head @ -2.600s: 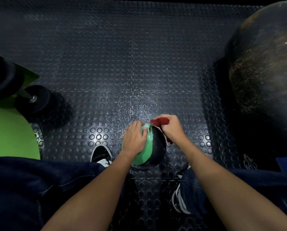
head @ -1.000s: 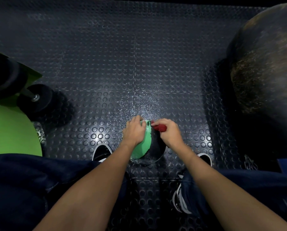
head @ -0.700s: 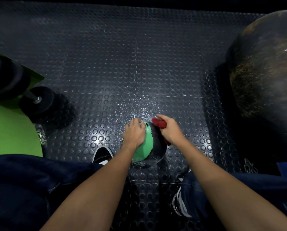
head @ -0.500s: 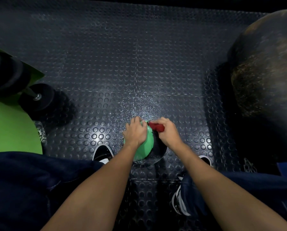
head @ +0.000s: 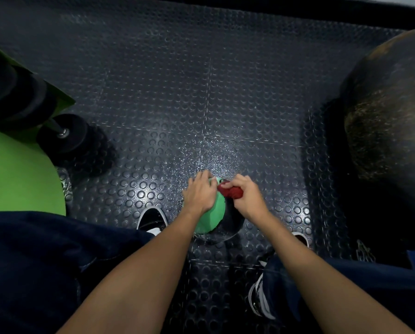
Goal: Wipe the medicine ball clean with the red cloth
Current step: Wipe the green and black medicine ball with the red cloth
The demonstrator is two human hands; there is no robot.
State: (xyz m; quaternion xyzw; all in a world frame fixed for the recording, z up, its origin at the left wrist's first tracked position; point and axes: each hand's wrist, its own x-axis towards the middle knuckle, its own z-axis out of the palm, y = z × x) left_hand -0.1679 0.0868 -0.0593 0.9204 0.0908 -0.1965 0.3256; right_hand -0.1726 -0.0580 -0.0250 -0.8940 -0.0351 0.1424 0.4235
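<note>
A small green and black medicine ball rests on the studded black rubber floor between my feet. My left hand lies flat over the ball's green left side, fingers spread, steadying it. My right hand is shut on a bunched red cloth, which presses against the top of the ball where the green meets the black. Both hands hide most of the ball's upper half.
A large dark scuffed exercise ball fills the right side. At left are black dumbbells and a bright green mat. My shoes and dark trouser legs flank the ball. Speckled droplets mark the floor just beyond it.
The red cloth has rubbed back and forth across the top of the ball, and sits now a little further left, near my left fingers. My left hand has stayed on the green side.
</note>
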